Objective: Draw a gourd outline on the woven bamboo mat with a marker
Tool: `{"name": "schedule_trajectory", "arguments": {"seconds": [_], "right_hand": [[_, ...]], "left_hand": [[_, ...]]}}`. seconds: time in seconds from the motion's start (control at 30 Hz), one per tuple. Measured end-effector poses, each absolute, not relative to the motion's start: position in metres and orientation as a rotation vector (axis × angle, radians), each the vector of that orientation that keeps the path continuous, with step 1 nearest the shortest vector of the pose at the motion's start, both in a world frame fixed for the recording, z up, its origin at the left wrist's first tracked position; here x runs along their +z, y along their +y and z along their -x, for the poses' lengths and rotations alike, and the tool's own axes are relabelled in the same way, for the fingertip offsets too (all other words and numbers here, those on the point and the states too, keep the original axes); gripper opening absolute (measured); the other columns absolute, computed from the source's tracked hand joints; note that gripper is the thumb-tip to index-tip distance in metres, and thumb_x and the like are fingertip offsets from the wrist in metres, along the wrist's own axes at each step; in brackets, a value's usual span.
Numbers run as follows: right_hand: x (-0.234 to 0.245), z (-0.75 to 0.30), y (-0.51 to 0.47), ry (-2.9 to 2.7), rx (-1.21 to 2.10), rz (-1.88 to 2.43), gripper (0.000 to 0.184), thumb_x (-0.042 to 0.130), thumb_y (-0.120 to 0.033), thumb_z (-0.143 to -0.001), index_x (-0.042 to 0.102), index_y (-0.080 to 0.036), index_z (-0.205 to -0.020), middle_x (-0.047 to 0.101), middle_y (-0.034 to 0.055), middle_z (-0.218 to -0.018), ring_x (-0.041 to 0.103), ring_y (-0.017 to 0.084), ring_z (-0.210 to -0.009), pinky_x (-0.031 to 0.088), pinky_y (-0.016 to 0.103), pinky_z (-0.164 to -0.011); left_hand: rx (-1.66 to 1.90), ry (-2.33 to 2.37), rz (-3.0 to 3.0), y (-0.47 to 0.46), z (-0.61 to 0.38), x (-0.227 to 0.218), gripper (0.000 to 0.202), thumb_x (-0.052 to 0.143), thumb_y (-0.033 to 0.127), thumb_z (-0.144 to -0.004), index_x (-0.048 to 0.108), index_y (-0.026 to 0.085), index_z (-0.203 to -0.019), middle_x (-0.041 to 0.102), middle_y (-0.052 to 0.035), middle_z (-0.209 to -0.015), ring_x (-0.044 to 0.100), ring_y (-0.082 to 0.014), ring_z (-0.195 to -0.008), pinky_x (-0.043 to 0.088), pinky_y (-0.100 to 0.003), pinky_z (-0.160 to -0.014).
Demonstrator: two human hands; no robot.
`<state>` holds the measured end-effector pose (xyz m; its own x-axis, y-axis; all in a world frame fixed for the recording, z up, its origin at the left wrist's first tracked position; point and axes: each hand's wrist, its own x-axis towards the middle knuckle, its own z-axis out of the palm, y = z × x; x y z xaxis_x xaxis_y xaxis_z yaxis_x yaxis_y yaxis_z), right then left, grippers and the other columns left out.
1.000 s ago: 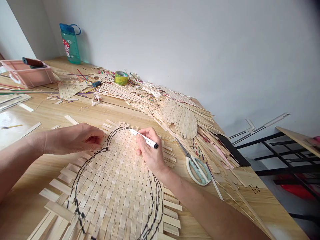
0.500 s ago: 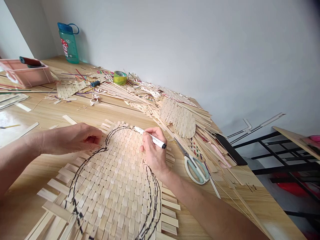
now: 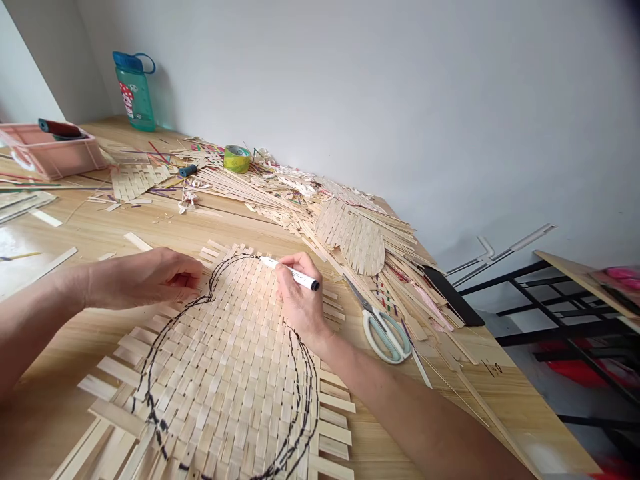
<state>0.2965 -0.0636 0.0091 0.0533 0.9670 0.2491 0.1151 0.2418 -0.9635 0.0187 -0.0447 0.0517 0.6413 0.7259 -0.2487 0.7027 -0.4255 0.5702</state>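
Observation:
A woven mat of pale bamboo strips (image 3: 225, 360) lies in front of me on the wooden table (image 3: 150, 227). A black outline is drawn on the mat. My right hand (image 3: 300, 303) is closed on a white marker pen (image 3: 290, 272), whose tip touches the mat's far edge at the top of the black line. My left hand (image 3: 145, 277) rests on the mat's upper left edge with its fingers curled and pressed onto the strips.
Scissors with pale green handles (image 3: 383, 327) lie right of the mat. Behind them are a heap of loose bamboo strips (image 3: 280, 193) and a cut woven piece (image 3: 355, 237). A tape roll (image 3: 237, 159), a green water bottle (image 3: 133, 90) and a pink bin (image 3: 50, 150) stand further back.
The pen tip slid a little right along the mat's far edge, then came back left to the line's top. My left hand has stayed put.

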Motion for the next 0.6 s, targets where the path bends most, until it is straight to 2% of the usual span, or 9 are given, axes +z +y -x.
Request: {"name": "schedule_trajectory", "arguments": {"seconds": [0.17,0.3,0.4,0.5,0.6], "right_hand": [[0.029,-0.313,-0.050,-1.329,0.866,1.066,0.013,0.065,-0.036,-0.092,0.057,-0.026,-0.095,0.059,-0.0055,-0.068,0.053,0.013,-0.055,0.042,0.026,-0.051],[0.035,-0.336,-0.028,-1.534,0.813,1.044,0.020,0.063,-0.043,-0.094,0.067,-0.026,-0.103,0.073,0.0028,-0.087,0.067,0.018,-0.074,0.052,0.030,-0.063],[0.030,-0.350,-0.015,-1.754,0.659,1.116,0.021,0.060,-0.042,-0.096,0.071,-0.025,-0.103,0.070,0.0016,-0.082,0.065,0.019,-0.071,0.048,0.029,-0.061],[0.025,-0.356,-0.009,-1.855,0.603,1.160,0.019,0.062,-0.037,-0.094,0.073,-0.024,-0.102,0.067,-0.0009,-0.076,0.058,0.017,-0.063,0.044,0.028,-0.060],[0.021,-0.357,-0.008,-1.910,0.578,1.157,0.019,0.062,-0.034,-0.092,0.073,-0.024,-0.103,0.072,0.0010,-0.088,0.063,0.018,-0.072,0.047,0.030,-0.069]], "left_hand": [[0.033,1.105,-2.224,-0.047,-0.020,0.055,0.025,0.049,0.038,-0.090,0.056,0.018,-0.075,0.053,0.0009,-0.070,0.042,-0.0130,-0.065,0.032,-0.023,-0.058],[0.024,1.110,-2.251,-0.046,-0.019,0.054,0.025,0.049,0.039,-0.089,0.056,0.018,-0.077,0.052,0.0012,-0.070,0.041,-0.0123,-0.065,0.032,-0.023,-0.059],[0.052,1.138,-2.291,-0.044,-0.014,0.056,0.027,0.049,0.041,-0.090,0.054,0.018,-0.076,0.048,0.0020,-0.068,0.036,-0.0118,-0.063,0.029,-0.023,-0.057],[0.071,1.175,-2.318,-0.043,-0.006,0.064,0.039,0.048,0.052,-0.095,0.051,0.019,-0.075,0.043,0.0023,-0.067,0.032,-0.0121,-0.063,0.026,-0.024,-0.056],[-0.005,1.072,-2.214,-0.047,0.000,0.074,0.048,0.052,0.062,-0.096,0.052,0.019,-0.074,0.042,0.0015,-0.070,0.033,-0.0131,-0.064,0.028,-0.024,-0.056]]}}
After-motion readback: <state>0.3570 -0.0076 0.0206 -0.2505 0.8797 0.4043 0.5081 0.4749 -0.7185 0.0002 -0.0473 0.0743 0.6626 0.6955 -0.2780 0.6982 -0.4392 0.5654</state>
